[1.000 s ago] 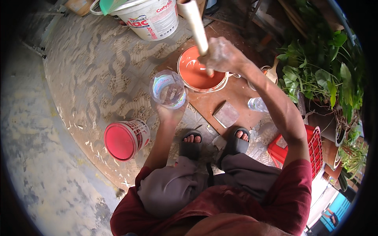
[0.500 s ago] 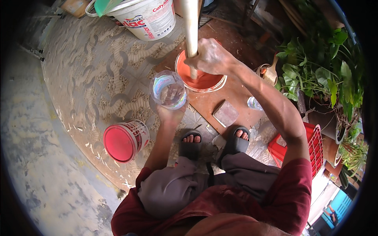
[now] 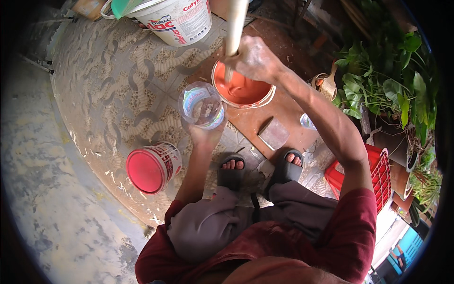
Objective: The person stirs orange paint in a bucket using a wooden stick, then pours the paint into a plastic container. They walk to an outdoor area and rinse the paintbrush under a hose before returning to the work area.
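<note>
My left hand [image 3: 204,135] holds a clear plastic cup [image 3: 201,105] with some clear liquid in it, up over the patterned floor. Just right of the cup stands a white bucket [image 3: 242,90] of orange-red paint. My right hand [image 3: 254,59] grips a pale wooden stick [image 3: 235,28] whose lower end is dipped in the paint. The stick stands almost upright and runs out of the top of the picture.
A small red-lidded paint can [image 3: 152,167] lies on its side at the lower left. A large white tub [image 3: 177,19] stands at the top. A brush [image 3: 328,85], a flat block [image 3: 273,134], a red crate [image 3: 381,174] and potted plants [image 3: 388,90] are to the right.
My right hand has swung the stick from tilted to almost upright in the paint bucket. The cup in my left hand has stayed nearly still.
</note>
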Tool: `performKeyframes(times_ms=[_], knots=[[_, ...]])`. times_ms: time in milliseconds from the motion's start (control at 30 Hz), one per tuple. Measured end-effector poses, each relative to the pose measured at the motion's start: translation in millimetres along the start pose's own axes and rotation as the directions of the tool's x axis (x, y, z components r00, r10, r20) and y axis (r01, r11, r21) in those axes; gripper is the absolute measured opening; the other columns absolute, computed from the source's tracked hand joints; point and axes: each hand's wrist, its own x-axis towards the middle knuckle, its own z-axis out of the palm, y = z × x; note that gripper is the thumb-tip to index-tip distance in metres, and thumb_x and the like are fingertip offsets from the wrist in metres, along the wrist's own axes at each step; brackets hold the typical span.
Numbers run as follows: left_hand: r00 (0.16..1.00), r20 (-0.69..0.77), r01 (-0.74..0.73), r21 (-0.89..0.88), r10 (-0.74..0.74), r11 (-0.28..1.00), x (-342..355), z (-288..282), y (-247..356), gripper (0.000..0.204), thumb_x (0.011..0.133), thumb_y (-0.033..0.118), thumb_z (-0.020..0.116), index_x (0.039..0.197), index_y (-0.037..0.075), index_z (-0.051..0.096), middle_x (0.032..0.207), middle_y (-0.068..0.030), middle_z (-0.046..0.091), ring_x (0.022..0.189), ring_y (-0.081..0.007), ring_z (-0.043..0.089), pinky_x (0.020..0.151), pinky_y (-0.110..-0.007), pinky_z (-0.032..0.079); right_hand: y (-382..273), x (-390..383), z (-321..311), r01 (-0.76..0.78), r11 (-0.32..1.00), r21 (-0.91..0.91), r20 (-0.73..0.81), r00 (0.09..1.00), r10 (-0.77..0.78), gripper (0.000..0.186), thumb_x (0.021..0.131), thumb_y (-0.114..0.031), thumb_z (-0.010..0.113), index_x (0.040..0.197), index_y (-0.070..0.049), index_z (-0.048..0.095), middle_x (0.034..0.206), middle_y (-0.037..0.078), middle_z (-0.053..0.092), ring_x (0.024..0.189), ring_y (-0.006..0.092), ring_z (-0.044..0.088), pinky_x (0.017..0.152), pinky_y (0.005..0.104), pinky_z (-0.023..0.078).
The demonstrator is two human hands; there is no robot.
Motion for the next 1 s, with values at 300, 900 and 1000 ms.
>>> performKeyframes(times_ms=[300,900,1000], knots=[[0.996,0.081,0.028,-0.046,-0.024,0.999,1.0,-4.0,4.1,0.054,0.093,0.042,0.053,0.134,0.006,0.054,0.127,-0.0136,0.06,0.122,-0.0359,0.051,0.094,-0.047,0.048,-12.3,-14.9,-26.2,-0.22,0.975,-0.013,0.152,0.964,0.22,0.024,0.083,-0.018,0.062,0.073,0.003,0.069,0.064,0.014,0.069,0.059,0.0252,0.068,0.061,0.0388,0.054],[0.995,0.084,0.046,0.016,-0.047,0.999,1.1,-1.4,-3.4,0.049,0.095,0.036,0.051,0.132,0.004,0.056,0.125,-0.0113,0.061,0.119,-0.0347,0.053,0.094,-0.046,0.049,12.1,-10.6,-12.2,0.142,0.989,0.035,-0.096,0.986,-0.138,0.026,0.083,-0.02,0.06,0.074,0.003,0.067,0.07,0.016,0.07,0.068,0.0311,0.07,0.067,0.0392,0.058],[0.997,0.074,0.027,0.025,-0.029,0.999,-3.4,6.0,-2.6,0.048,0.095,0.035,0.051,0.132,0.005,0.055,0.124,-0.0098,0.062,0.118,-0.0327,0.053,0.093,-0.045,0.049,20.4,-21.6,-22.8,-0.005,0.995,-0.104,-0.11,0.994,-0.007,0.021,0.083,-0.018,0.062,0.082,0.002,0.066,0.07,0.022,0.067,0.066,0.0415,0.068,0.063,0.0464,0.058]])
